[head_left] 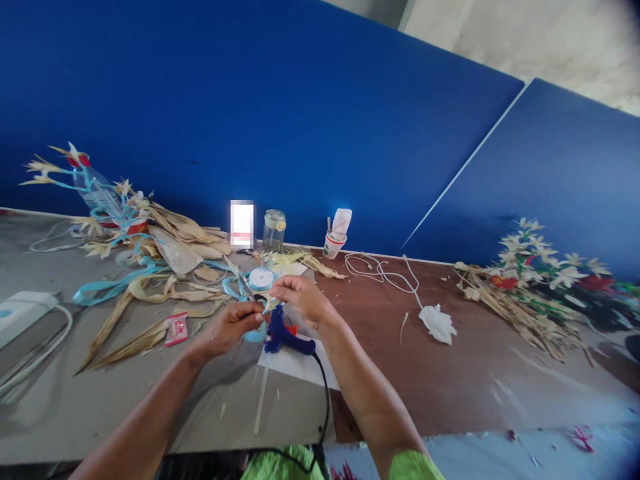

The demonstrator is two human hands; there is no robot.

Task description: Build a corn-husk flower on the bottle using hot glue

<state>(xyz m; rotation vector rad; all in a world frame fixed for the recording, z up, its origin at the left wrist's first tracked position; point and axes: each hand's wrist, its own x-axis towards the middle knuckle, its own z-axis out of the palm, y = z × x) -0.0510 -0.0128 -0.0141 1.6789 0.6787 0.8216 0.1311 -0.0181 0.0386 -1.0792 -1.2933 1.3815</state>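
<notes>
Near the middle of the table, my left hand (233,327) is closed, its thumb and finger pinched on a small pale dried-husk piece (271,305). My right hand (303,298) pinches the same piece from the other side. Fingers cover most of it. Just below lies a blue glue gun (285,339) on a sheet of white paper (300,368). A clear glue stick (261,400) sticks out toward me, and a black cord runs from the handle. Behind my hands sits a white spool (261,279) with light blue ribbon.
Dried husks (195,230) and a bottle (95,190) with blue-stemmed husk flowers fill the left. At the back stand a glass jar (274,232) and a paper cup (334,245). White cable (385,273), crumpled tissue (438,325) and white flowers (530,250) are rightward. A power strip (25,313) lies far left.
</notes>
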